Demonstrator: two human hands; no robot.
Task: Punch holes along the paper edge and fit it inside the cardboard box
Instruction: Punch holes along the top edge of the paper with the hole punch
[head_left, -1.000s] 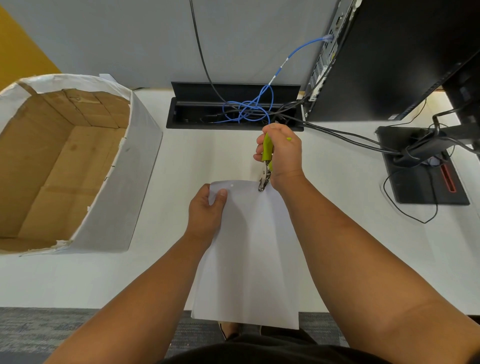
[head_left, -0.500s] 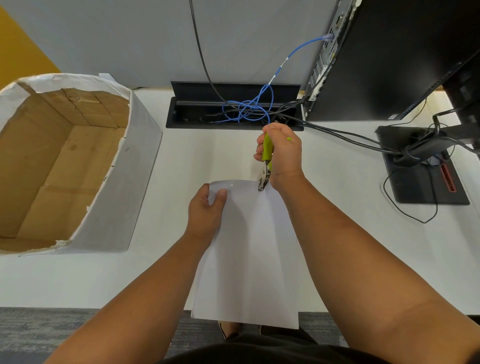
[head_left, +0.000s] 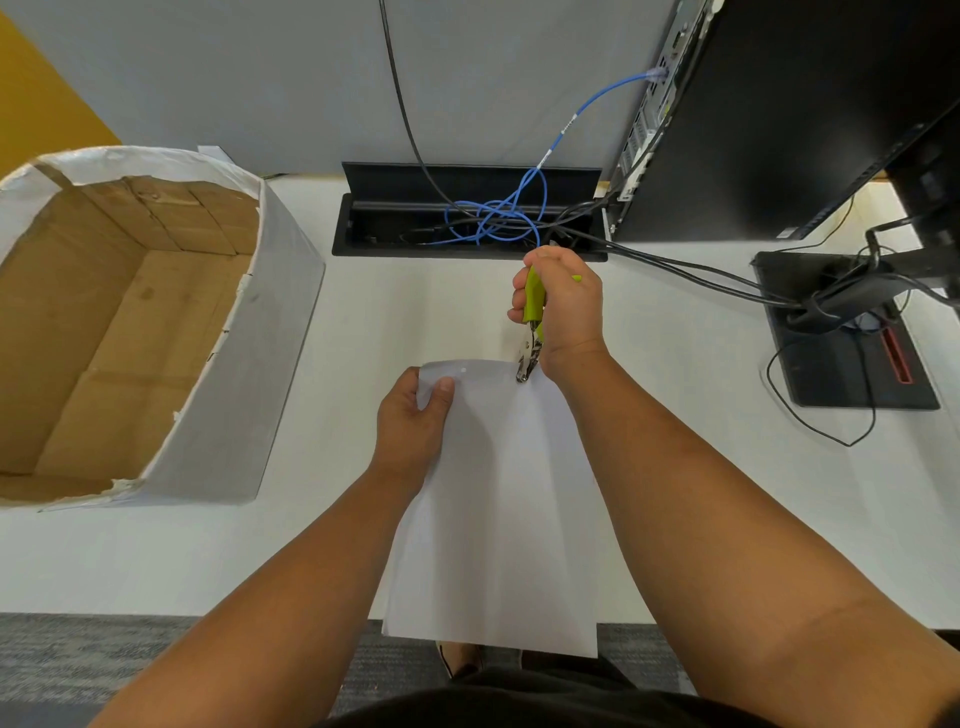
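No text, brand, number or sign can be read anywhere in the view. The paper (head_left: 498, 499) is blank white. The box (head_left: 130, 322) shows plain brown card inside and plain white wrapping outside, with no print. The green handles of the punch (head_left: 532, 322) carry no legible mark. The blue cable (head_left: 566, 124) at the far right has a small white tag, too small to read. The back of the computer (head_left: 649, 130) shows ports and pale stickers, all too blurred to make out.
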